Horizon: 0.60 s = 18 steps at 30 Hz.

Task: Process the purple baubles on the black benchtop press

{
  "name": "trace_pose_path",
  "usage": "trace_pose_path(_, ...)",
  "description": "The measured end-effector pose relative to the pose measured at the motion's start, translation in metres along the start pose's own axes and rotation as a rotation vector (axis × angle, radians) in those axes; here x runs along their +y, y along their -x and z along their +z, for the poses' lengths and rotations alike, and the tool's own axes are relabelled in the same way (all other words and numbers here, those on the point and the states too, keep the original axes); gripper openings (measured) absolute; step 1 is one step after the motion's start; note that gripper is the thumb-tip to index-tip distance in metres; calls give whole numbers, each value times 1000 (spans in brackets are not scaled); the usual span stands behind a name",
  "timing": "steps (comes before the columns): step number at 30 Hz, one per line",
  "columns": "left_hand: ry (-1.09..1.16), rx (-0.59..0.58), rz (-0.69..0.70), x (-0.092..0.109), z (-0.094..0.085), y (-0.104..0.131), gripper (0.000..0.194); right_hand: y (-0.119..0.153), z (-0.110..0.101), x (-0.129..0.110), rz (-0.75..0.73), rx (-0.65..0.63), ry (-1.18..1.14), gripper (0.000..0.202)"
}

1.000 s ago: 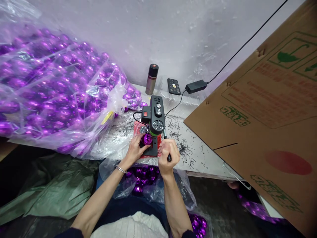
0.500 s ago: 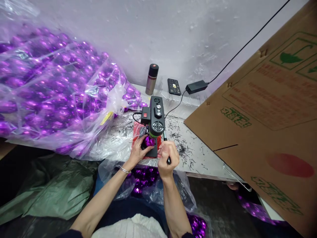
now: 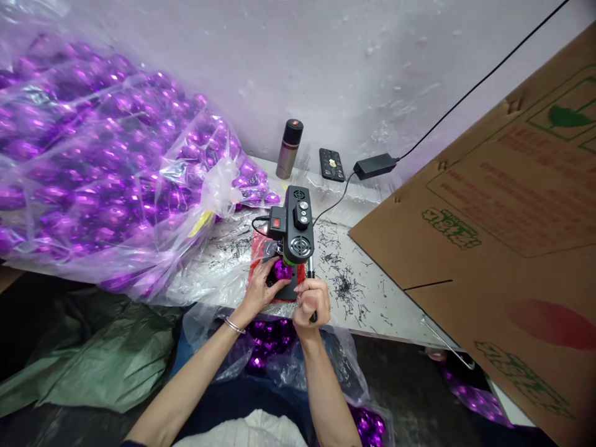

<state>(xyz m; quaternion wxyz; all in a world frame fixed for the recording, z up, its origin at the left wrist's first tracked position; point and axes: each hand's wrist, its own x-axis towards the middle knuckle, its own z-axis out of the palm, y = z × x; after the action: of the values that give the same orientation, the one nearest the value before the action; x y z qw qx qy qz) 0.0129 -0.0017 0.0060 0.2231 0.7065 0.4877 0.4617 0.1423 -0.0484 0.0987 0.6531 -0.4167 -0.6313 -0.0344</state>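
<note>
A small black press-like machine with a red switch stands on the table. Under its head sits a shiny purple ball, which my left hand grips between thumb and fingers. My right hand is wrapped round the black-gripped lever on the machine's right side. Beneath the machine lies a red sheet. The underside of the ball and the machine's tip are partly hidden by my left hand and the machine head.
A clear bag of purple balls fills the left side. A large carton leans in from the right. Behind stand a flask, a phone and a power adapter. Small black pins litter the table; more balls lie in my lap.
My right hand has drawn the lever lower and toward me. My left hand keeps the ball under the machine head. The whole view has shifted slightly.
</note>
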Motion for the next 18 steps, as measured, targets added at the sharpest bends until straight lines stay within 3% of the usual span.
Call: trace_pose_path(18, 27, 33, 37, 1, 2, 1, 55, 15, 0, 15, -11, -2, -80, 34)
